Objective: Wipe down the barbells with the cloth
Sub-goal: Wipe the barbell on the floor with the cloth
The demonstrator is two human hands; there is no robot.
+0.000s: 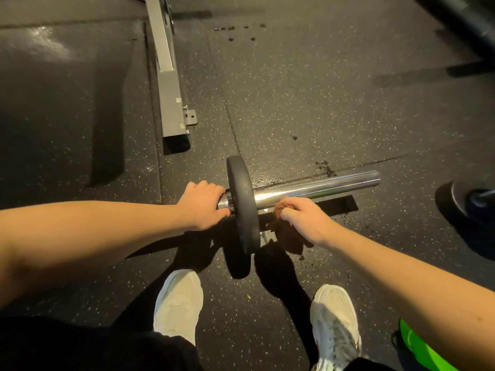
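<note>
Chrome barbell (316,187) sits mid-frame, free sleeve end pointing to about 2 o'clock, its black plate (242,204) upright on the speckled rubber floor (321,103). Left hand (201,206) wraps the bar at the plate's 9 o'clock; right hand (302,218), at the plate's 3 o'clock, clutches a brown cloth (289,236) bunched against the sleeve's near side. Grey steel frame (171,97) at 11 o'clock, white shoes (178,303) at 6.
</note>
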